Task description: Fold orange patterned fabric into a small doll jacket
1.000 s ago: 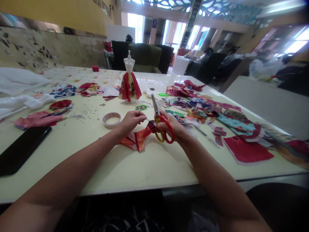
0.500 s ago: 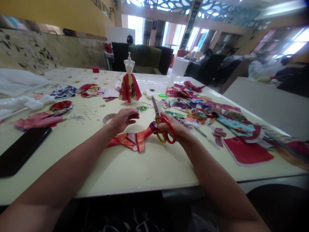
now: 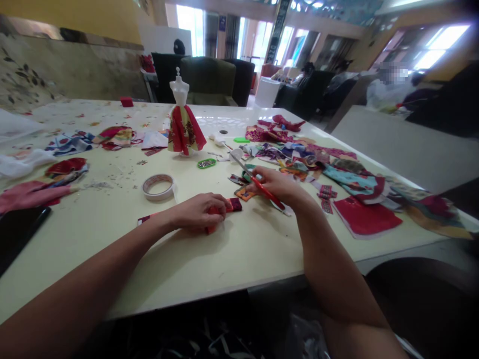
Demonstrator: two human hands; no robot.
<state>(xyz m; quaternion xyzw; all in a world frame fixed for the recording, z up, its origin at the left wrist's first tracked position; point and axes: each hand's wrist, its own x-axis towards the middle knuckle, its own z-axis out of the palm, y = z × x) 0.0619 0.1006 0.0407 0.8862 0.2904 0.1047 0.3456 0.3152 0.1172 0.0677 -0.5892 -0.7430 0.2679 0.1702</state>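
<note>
My left hand (image 3: 202, 210) is closed over an orange-red piece of fabric (image 3: 235, 204) on the table, its fingers curled and covering most of the cloth. A dark red end shows past the fingertips. My right hand (image 3: 277, 185) grips a pair of scissors (image 3: 267, 192) with red handles, the blades pointing away and to the left over the scraps. Beside my left wrist lies a roll of tape (image 3: 158, 188). Beyond it stands a small white dress form (image 3: 180, 92) wearing a red and gold skirt (image 3: 186, 130).
Fabric scraps (image 3: 299, 154) cover the table's right side, near a red cloth piece (image 3: 364, 217). A green dish of pins (image 3: 206, 163) sits mid-table. At left are a dark phone (image 3: 22, 234), more scraps (image 3: 114, 137) and white plastic (image 3: 24, 162). Chairs (image 3: 207, 80) stand behind.
My left hand has come down onto the orange-red fabric. My right hand has let go of that fabric and moved right and slightly up with the scissors, their blades lowered. The view has shifted right.
</note>
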